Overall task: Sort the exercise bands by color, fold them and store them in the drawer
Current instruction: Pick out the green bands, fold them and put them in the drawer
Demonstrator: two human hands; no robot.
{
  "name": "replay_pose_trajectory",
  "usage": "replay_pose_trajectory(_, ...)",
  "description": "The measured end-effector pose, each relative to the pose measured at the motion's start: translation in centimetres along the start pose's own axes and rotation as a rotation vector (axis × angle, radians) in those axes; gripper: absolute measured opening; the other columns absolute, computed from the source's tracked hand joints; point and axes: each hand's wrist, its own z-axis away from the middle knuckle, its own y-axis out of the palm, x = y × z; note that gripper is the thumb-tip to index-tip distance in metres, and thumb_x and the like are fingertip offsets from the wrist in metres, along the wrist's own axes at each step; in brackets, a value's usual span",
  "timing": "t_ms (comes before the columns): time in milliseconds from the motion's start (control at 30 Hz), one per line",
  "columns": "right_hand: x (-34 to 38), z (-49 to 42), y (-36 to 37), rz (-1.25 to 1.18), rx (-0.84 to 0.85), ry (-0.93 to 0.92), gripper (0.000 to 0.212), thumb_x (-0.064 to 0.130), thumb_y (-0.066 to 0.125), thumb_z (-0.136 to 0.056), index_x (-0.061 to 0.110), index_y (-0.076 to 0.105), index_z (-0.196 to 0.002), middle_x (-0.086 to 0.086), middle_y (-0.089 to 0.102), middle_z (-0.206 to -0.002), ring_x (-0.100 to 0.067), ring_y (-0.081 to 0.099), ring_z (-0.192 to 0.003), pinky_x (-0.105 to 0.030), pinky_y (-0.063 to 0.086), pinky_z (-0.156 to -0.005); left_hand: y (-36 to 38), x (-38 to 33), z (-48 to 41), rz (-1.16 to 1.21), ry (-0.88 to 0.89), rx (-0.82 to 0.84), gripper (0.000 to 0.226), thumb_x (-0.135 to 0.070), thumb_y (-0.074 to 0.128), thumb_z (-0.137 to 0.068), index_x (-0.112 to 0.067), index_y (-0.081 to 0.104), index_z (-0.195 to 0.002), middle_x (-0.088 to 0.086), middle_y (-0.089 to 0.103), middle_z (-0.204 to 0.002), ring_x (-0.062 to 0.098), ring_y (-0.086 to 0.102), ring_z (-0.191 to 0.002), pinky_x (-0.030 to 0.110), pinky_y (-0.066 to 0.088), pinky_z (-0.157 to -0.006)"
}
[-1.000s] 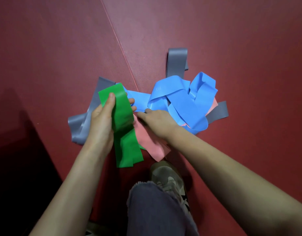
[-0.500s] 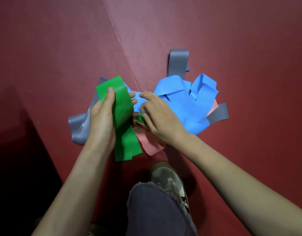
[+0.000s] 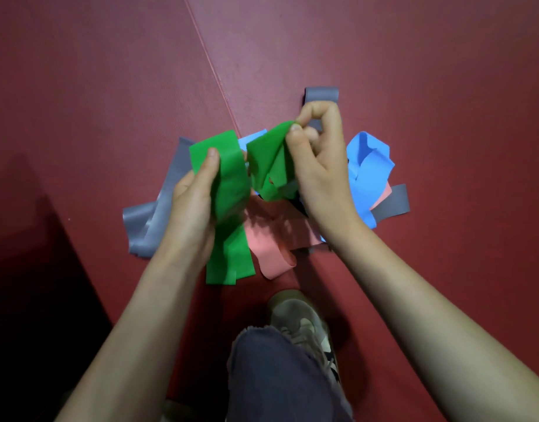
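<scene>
Early days w/ the sort: we've got green out of the pile, nothing folded yet, no drawer in view. Our left hand (image 3: 190,208) grips one green band (image 3: 228,208), thumb pressed on its front, fingers curled behind, the tail hanging down over the red mat (image 3: 110,102). Our right hand (image 3: 320,166) pinches the top edge of a second green strip (image 3: 266,159) btwn thumb & forefinger, other fingers curled in; can't tell if it's a separate band or the same one's far end. Blue bands (image 3: 368,166), grey bands (image 3: 152,220) & pink bands (image 3: 268,251) lie tangled on the mat under both hands, all left to do. Vs half a sec ago: right hand was down in the pile by the pink, barely any green in it; now it's raised, w/ that green strip lifted clear beside the left one
</scene>
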Motion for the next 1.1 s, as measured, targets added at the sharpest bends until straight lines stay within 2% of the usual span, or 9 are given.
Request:
replay_pose_trajectory(67, 0.6, 0.0, 0.1, -0.088, 0.031, 0.044, 0.016, 0.012, 0.04, -0.087, 0.024, 0.035, -0.077, -0.002, 0.031, -0.053, -0.018, 0.027, -0.05, -0.036, 0.024, -0.048, 0.2, 0.2, 0.1, 0.022, -0.045, 0.062, 0.038, -0.024, 0.037, -0.095, -0.014, 0.071, -0.082, -0.003, 0.074, -0.074, 0.009, 0.069, -0.069, 0.024, 0.056, -0.068)
replay_pose_trajectory(133, 0.6, -0.2, 0.3, -0.108, 0.054, 0.084, 0.021, 0.007, 0.043, -0.089, 0.021, 0.037, -0.075, 0.003, 0.029, -0.052, -0.008, 0.026, -0.048, -0.026, 0.024, -0.047, 0.3, 0.2, 0.1, 0.089, -0.082, 0.098, 0.035, -0.026, 0.035, -0.095, -0.013, 0.067, -0.089, -0.003, 0.074, -0.08, 0.01, 0.07, -0.074, 0.026, 0.056, -0.07)
replay_pose_trajectory(267, 0.1, -1.3, 0.0, -0.099, 0.054, 0.292, 0.026, -0.002, 0.048, -0.086, 0.02, 0.042, -0.075, 0.003, 0.034, -0.055, 0.001, 0.031, -0.041, -0.012, 0.028, -0.041, 0.3, 0.2, 0.1, 0.199, -0.109, 0.112, 0.047, -0.028, 0.03, -0.096, -0.013, 0.072, -0.079, -0.002, 0.074, -0.078, 0.01, 0.07, -0.074, 0.03, 0.057, -0.07)
replay_pose_trajectory(367, 0.0, -1.6, -0.8, -0.05, 0.135, 0.434, 0.016, 0.004, 0.054, -0.082, 0.019, 0.054, -0.087, -0.004, 0.051, -0.066, -0.006, 0.047, -0.053, -0.011, 0.038, -0.047, 0.3, 0.2, 0.0, 0.172, -0.11, 0.068, 0.04, -0.03, 0.028, -0.097, -0.015, 0.063, -0.087, -0.005, 0.073, -0.071, 0.007, 0.069, -0.068, 0.027, 0.057, -0.065)
replay_pose_trajectory(500, -0.1, -1.3, -1.9, 0.09, 0.278, 0.51, 0.013, 0.014, 0.055, -0.087, 0.015, 0.061, -0.075, 0.002, 0.057, -0.061, -0.005, 0.053, -0.054, -0.016, 0.045, -0.052, 0.3, -0.3, -0.1, 0.235, -0.096, 0.058, 0.058, -0.034, 0.022, -0.099, -0.016, 0.07, -0.072, -0.003, 0.074, -0.07, 0.008, 0.07, -0.068, 0.024, 0.058, -0.064)
replay_pose_trajectory(700, -0.9, -1.9, -2.3, 0.119, 0.003, 0.446, 0.024, 0.015, 0.055, -0.087, 0.018, 0.055, -0.064, 0.003, 0.053, -0.062, -0.006, 0.048, -0.06, -0.018, 0.04, -0.059, -0.5, -0.4, -0.7, 0.146, -0.089, -0.002, 0.04, -0.037, 0.023, -0.098, -0.019, 0.057, -0.087, -0.004, 0.074, -0.07, 0.008, 0.07, -0.068, 0.024, 0.057, -0.064)
replay_pose_trajectory(833, -0.5, -3.4, -3.1, 0.18, -0.094, 0.425, 0.032, 0.013, 0.056, -0.085, 0.019, 0.049, -0.055, 0.013, 0.046, -0.045, 0.002, 0.04, -0.047, -0.01, 0.032, -0.046, -0.8, 0.1, -0.7, 0.037, -0.093, -0.025, 0.037, -0.035, 0.025, -0.098, -0.018, 0.056, -0.091, -0.001, 0.073, -0.067, 0.01, 0.07, -0.064, 0.027, 0.057, -0.066)
replay_pose_trajectory(967, -1.1, -4.3, -4.3, 0.01, -0.115, 0.617, 0.013, 0.022, 0.061, -0.082, 0.018, 0.059, -0.07, 0.003, 0.054, -0.063, -0.012, 0.05, -0.06, -0.024, 0.039, -0.057, -0.6, 1.0, -0.6, 0.009, -0.166, 0.023, 0.039, -0.037, 0.026, -0.097, -0.014, 0.058, -0.093, 0.001, 0.074, -0.072, 0.013, 0.071, -0.068, 0.032, 0.055, -0.075)
replay_pose_trajectory(1100, -2.5, -3.7, -5.5, -0.186, -0.048, 0.78, 0.014, 0.028, 0.062, -0.083, 0.015, 0.064, -0.078, 0.003, 0.068, -0.065, -0.009, 0.063, -0.058, -0.018, 0.047, -0.051, 0.3, 1.9, -0.7, 0.026, -0.264, 0.103, 0.045, -0.034, 0.026, -0.097, -0.006, 0.061, -0.092, 0.003, 0.074, -0.073, 0.012, 0.071, -0.067, 0.027, 0.056, -0.072)
